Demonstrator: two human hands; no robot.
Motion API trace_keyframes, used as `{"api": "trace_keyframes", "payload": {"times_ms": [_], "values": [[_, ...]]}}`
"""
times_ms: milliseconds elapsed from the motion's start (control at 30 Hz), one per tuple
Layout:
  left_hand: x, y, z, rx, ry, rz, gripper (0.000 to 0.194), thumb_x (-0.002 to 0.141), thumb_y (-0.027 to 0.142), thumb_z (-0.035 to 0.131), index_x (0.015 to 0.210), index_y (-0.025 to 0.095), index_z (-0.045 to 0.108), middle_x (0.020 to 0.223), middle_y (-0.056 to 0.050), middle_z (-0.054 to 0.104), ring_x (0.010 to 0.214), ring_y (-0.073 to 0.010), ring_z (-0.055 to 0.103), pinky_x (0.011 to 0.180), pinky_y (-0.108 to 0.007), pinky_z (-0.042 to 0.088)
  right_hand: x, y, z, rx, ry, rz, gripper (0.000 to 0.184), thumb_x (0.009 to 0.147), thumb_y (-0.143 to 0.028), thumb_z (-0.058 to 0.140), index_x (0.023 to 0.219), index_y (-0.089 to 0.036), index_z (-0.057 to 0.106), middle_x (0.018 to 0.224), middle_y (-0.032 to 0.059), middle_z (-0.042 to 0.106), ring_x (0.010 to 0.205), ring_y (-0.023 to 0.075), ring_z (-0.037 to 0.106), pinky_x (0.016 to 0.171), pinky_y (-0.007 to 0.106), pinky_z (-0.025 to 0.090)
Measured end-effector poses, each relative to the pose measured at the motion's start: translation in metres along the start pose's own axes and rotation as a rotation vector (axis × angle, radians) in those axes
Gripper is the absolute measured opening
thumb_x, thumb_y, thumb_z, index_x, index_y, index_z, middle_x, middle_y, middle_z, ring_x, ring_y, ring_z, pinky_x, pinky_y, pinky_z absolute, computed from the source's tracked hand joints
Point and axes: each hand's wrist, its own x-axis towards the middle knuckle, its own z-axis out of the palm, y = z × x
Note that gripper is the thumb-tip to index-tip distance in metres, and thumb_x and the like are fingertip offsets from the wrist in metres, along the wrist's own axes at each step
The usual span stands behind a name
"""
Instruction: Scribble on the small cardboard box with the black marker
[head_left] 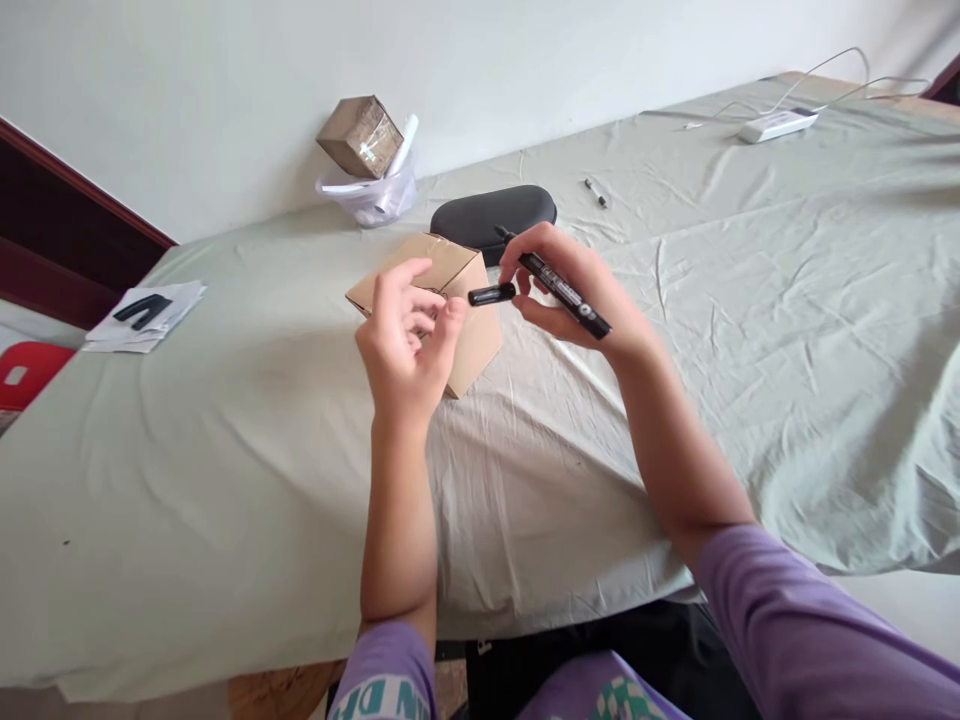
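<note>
My right hand [574,280] is closed around a black marker [566,295]. The marker's bare tip points up and to the left, toward a dark case. Its black cap [491,294] is off, with one end at the fingers of the same hand, which seem to hold it. Close to the cap's other end is the thumb of my left hand [409,335], whose fingers are apart and curved, holding nothing. Whether that thumb touches the cap I cannot tell. Behind my left hand a cardboard box [476,345] sits on the cloth, partly covered by the hand.
Beyond the box lies a black oval case [491,215]. A clear plastic basket [375,200] holds a smaller carton [360,137] and a white roll. Farther right are a small pen-like object [595,193] and a white power strip [778,125]. Papers [146,315] with a black item lie left.
</note>
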Motion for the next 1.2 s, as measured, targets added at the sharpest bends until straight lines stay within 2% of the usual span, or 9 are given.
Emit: {"api": "trace_keyframes", "payload": {"times_ms": [100, 200, 333, 433, 600, 733, 900, 1033, 1200], "values": [[-0.001, 0.011, 0.004, -0.145, -0.144, -0.119, 0.035, 0.096, 0.061, 0.075, 0.102, 0.027, 0.075, 0.072, 0.001, 0.073, 0.052, -0.0108, 0.060, 0.050, -0.026, 0.042, 0.000, -0.032, 0.006, -0.009, -0.017, -0.032, 0.031, 0.092, -0.011, 0.065, 0.119, -0.025, 0.064, 0.113, 0.0039, 0.069, 0.092, 0.0176, 0.062, 0.088, 0.033, 0.051], [0.002, 0.013, 0.001, -0.266, -0.084, -0.184, 0.035, 0.094, 0.060, 0.078, 0.089, 0.026, 0.073, 0.068, 0.002, 0.071, 0.047, -0.0094, 0.057, 0.045, -0.025, 0.037, 0.001, -0.041, 0.013, 0.118, 0.105, 0.020, 0.020, 0.097, -0.034, 0.073, 0.114, -0.025, 0.069, 0.108, 0.0073, 0.073, 0.089, 0.0218, 0.064, 0.083, 0.037, 0.054], [0.005, 0.012, -0.004, -0.343, -0.030, -0.232, 0.037, 0.092, 0.063, 0.080, 0.087, 0.027, 0.072, 0.066, 0.001, 0.070, 0.045, -0.0095, 0.054, 0.039, -0.026, 0.032, 0.004, -0.036, 0.020, 0.425, 0.258, 0.143, 0.043, 0.103, -0.060, 0.056, 0.101, -0.021, 0.075, 0.075, 0.0059, 0.067, 0.063, 0.0207, 0.057, 0.060, 0.037, 0.045], [0.004, 0.015, -0.004, -0.357, -0.090, -0.238, 0.037, 0.092, 0.062, 0.080, 0.087, 0.026, 0.073, 0.066, 0.001, 0.070, 0.044, -0.0094, 0.054, 0.039, -0.026, 0.033, 0.006, -0.034, 0.024, 0.515, 0.204, 0.250, 0.041, 0.097, -0.059, 0.059, 0.095, -0.021, 0.074, 0.058, 0.0014, 0.057, 0.053, 0.0187, 0.047, 0.052, 0.036, 0.036], [0.000, 0.021, 0.004, -0.401, -0.171, -0.214, 0.037, 0.094, 0.058, 0.080, 0.085, 0.023, 0.072, 0.064, 0.001, 0.070, 0.043, -0.0093, 0.055, 0.037, -0.025, 0.033, 0.007, -0.039, 0.036, 0.675, 0.147, 0.306, 0.015, 0.094, -0.037, 0.056, 0.094, -0.024, 0.064, 0.053, -0.0038, 0.051, 0.049, 0.0159, 0.038, 0.052, 0.032, 0.027], [-0.002, 0.021, 0.008, -0.429, -0.190, -0.216, 0.040, 0.093, 0.057, 0.081, 0.079, 0.023, 0.066, 0.062, 0.002, 0.066, 0.042, -0.0095, 0.056, 0.036, -0.024, 0.032, 0.008, -0.040, 0.046, 0.696, 0.162, 0.329, 0.019, 0.095, -0.046, 0.056, 0.093, -0.026, 0.055, 0.055, -0.0065, 0.042, 0.052, 0.0148, 0.031, 0.055, 0.031, 0.026], [-0.003, 0.021, 0.015, -0.367, -0.133, -0.223, 0.044, 0.090, 0.063, 0.082, 0.080, 0.024, 0.065, 0.063, 0.003, 0.068, 0.046, -0.0101, 0.059, 0.040, -0.024, 0.039, 0.009, -0.033, 0.056, 0.759, 0.158, 0.390, 0.036, 0.095, -0.064, 0.053, 0.096, -0.028, 0.050, 0.053, -0.0106, 0.026, 0.047, 0.0142, 0.027, 0.052, 0.031, 0.029], [-0.003, 0.020, 0.018, -0.311, -0.145, -0.243, 0.047, 0.085, 0.069, 0.083, 0.106, 0.028, 0.071, 0.074, 0.000, 0.072, 0.058, -0.0143, 0.069, 0.045, -0.025, 0.042, 0.013, -0.016, 0.057, 0.896, 0.186, 0.471, 0.035, 0.094, -0.062, 0.055, 0.093, -0.028, 0.046, 0.052, -0.0127, 0.020, 0.046, 0.0132, 0.027, 0.049, 0.028, 0.029], [0.004, 0.016, 0.000, -0.308, 0.079, -0.228, 0.047, 0.090, 0.071, 0.078, 0.111, 0.030, 0.066, 0.070, 0.002, 0.071, 0.051, -0.0113, 0.062, 0.042, -0.027, 0.029, 0.013, 0.030, 0.035, 0.755, 0.387, 0.503, 0.032, 0.085, -0.047, 0.070, 0.088, -0.028, 0.045, 0.063, -0.0114, 0.027, 0.050, 0.0106, 0.024, 0.051, 0.027, 0.028]]}}
